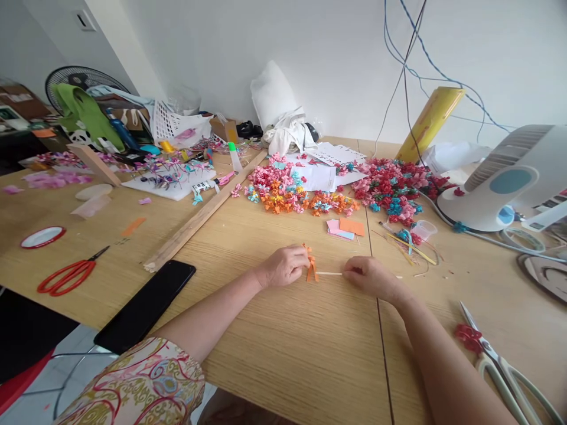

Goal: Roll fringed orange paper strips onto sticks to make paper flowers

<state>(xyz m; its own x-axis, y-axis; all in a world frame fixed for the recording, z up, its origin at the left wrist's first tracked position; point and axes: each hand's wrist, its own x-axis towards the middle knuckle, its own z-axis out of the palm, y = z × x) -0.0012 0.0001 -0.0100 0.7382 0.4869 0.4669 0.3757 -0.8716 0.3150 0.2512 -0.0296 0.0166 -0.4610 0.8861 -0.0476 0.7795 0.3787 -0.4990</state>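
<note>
Orange paper (312, 270) — cluttered wooden table (283, 336), pale wall (345, 59)

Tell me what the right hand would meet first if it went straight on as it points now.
The right hand would probably meet the orange paper strips at the left hand first, though depth is unclear.

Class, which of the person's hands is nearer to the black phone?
The left hand. It is to the right of the black phone; the right hand is farther off on that same side.
</note>
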